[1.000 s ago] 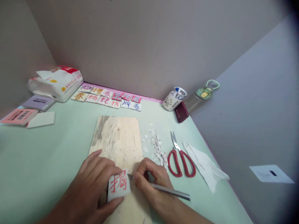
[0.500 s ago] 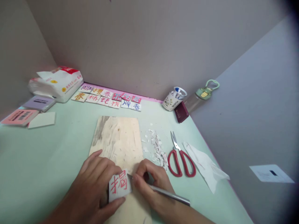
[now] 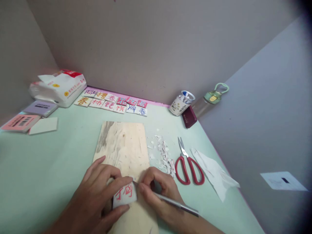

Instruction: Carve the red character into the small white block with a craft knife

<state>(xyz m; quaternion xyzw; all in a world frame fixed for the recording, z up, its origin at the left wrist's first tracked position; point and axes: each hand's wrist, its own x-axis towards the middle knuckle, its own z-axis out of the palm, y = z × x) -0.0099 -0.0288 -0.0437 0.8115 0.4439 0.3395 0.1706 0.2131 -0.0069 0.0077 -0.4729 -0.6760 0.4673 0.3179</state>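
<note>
My left hand (image 3: 104, 191) grips a small white square block (image 3: 125, 196) with a red character drawn on it, thumb on its near edge and index finger across its far edge. The finger covers the top of the character. Closed round a silver-handled craft knife (image 3: 176, 204), my right hand (image 3: 158, 188) holds the blade at the block's right edge. Both hands rest over a wooden board (image 3: 124, 143). White shavings (image 3: 165, 156) lie in a heap right of the board.
Red-handled scissors (image 3: 188, 165) and a crumpled tissue (image 3: 213, 172) lie at the right. Along the back are several carved character blocks (image 3: 107, 104), a tissue pack (image 3: 63, 87), a can (image 3: 181, 104), a dark red box (image 3: 188, 117) and a bottle (image 3: 207, 102). Packaged blocks (image 3: 21, 123) lie at left.
My left index finger has slid forward and right over the block's top edge, covering part of the character. The block has shifted slightly, and the knife has barely moved.
</note>
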